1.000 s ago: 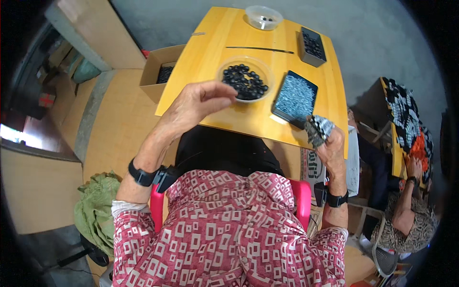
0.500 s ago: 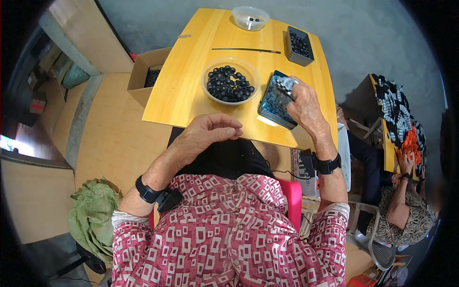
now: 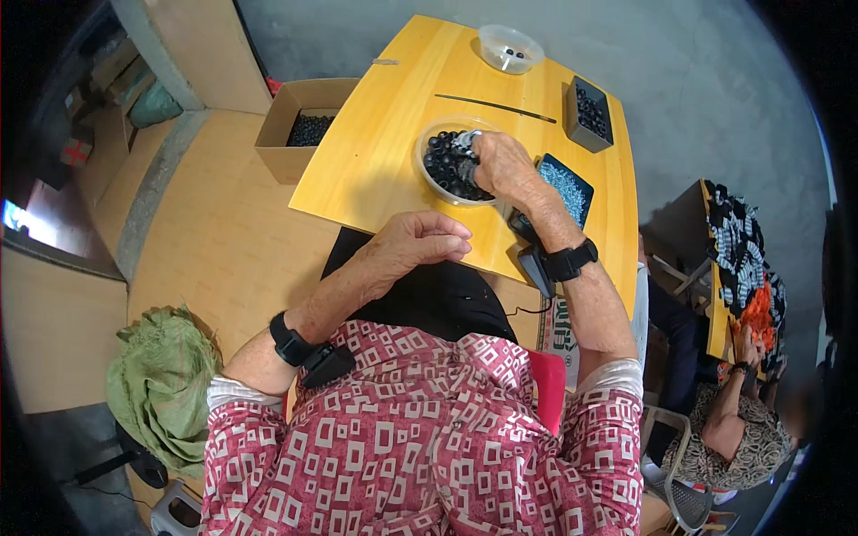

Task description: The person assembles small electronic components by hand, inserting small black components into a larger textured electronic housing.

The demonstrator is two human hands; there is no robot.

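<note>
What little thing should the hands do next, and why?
Maybe the right hand should pick up a black bead, because it is already down at the clear bowl of black beads, with a striped piece at its fingers. The left hand is apart from the bowl, so the right seems better placed.

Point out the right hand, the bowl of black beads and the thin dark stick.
right hand (image 3: 505,167): head view, back of the hand
bowl (image 3: 453,125): head view, far inner wall
stick (image 3: 495,108): head view, middle of its length
</note>
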